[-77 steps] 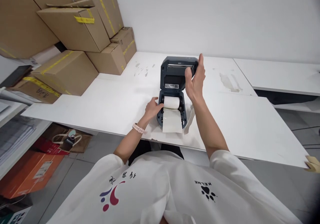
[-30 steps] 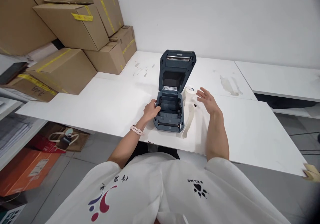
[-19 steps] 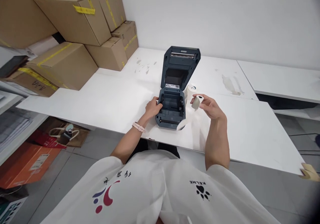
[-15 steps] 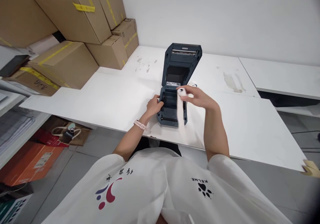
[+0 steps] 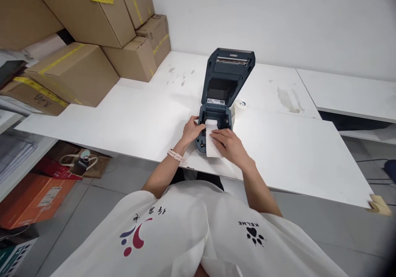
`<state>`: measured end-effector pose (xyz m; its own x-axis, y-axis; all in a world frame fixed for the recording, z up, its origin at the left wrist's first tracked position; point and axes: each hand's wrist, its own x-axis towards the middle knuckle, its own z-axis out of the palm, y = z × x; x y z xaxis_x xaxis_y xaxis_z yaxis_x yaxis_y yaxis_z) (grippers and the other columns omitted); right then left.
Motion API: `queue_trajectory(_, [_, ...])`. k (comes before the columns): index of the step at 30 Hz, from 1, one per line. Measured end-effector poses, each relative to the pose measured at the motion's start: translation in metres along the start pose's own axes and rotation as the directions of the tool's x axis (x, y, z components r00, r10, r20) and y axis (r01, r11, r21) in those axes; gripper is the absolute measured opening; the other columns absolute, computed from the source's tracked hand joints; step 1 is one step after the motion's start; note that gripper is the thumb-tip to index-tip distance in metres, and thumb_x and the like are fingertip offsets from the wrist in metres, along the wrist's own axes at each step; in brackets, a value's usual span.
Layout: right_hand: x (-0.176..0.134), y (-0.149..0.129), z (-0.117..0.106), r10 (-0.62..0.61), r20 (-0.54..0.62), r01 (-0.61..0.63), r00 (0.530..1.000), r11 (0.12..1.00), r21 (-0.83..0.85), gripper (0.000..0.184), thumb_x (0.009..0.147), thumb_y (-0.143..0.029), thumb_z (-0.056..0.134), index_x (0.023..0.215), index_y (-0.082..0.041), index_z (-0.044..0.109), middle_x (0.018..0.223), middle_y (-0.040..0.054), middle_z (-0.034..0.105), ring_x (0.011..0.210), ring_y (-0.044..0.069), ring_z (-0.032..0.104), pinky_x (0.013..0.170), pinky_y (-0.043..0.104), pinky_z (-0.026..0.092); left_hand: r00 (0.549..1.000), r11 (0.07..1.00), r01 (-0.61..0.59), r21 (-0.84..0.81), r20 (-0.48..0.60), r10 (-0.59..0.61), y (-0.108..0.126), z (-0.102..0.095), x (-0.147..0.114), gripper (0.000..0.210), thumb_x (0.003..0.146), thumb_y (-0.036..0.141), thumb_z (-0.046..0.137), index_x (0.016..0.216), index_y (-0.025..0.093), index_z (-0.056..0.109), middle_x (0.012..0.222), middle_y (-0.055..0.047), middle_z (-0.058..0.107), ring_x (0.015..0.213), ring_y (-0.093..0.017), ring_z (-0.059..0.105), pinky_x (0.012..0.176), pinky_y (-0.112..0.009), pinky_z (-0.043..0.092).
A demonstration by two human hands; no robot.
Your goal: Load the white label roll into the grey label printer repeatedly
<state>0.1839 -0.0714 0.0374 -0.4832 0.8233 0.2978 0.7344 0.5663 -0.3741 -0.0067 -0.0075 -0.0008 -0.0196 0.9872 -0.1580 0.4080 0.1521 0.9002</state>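
A dark label printer stands on the white table with its lid raised. The white roll of label paper now sits inside its bay, and its loose strip hangs over the front edge. My left hand grips the printer's left side wall, thumb over the rim and fingers outside. Across the strip lies my right hand, fingers stretched out and fingertips touching the paper; its thumb is hidden.
Another white roll lies just behind the printer's right side. Cardboard boxes are stacked at the back left of the table. A wall rises behind. A tan roll is at the right corner.
My right hand has brought the label roll down and left into the printer's bay and let go of it; its fingers now rest on the strip. My left hand stays on the printer.
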Motion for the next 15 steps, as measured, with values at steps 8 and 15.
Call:
queue_trajectory(8, [-0.031, -0.019, 0.03, 0.107, -0.186, -0.108, 0.977, 0.994, 0.005, 0.037, 0.101, -0.032, 0.043, 0.132, -0.033, 0.063, 0.141, 0.0059, 0.061, 0.129, 0.03, 0.055, 0.108, 0.057, 0.04, 0.989, 0.946, 0.06, -0.318, 0.15, -0.012, 0.0, 0.005, 0.002, 0.067, 0.075, 0.038, 0.069, 0.136, 0.02, 0.046, 0.134, -0.013, 0.058, 0.115, -0.023, 0.059, 0.091, -0.033, 0.05])
queue_trajectory(15, [-0.03, -0.017, 0.027, 0.147, -0.215, -0.126, 0.966, 0.986, 0.107, 0.03, 0.099, -0.035, 0.048, 0.118, -0.036, 0.072, 0.128, 0.0035, 0.068, 0.126, 0.029, 0.056, 0.105, 0.054, 0.042, 0.984, 0.939, 0.073, -0.336, 0.178, -0.013, -0.002, 0.003, 0.002, 0.072, 0.076, 0.042, 0.07, 0.14, 0.022, 0.044, 0.137, -0.014, 0.057, 0.116, -0.024, 0.059, 0.092, -0.035, 0.051])
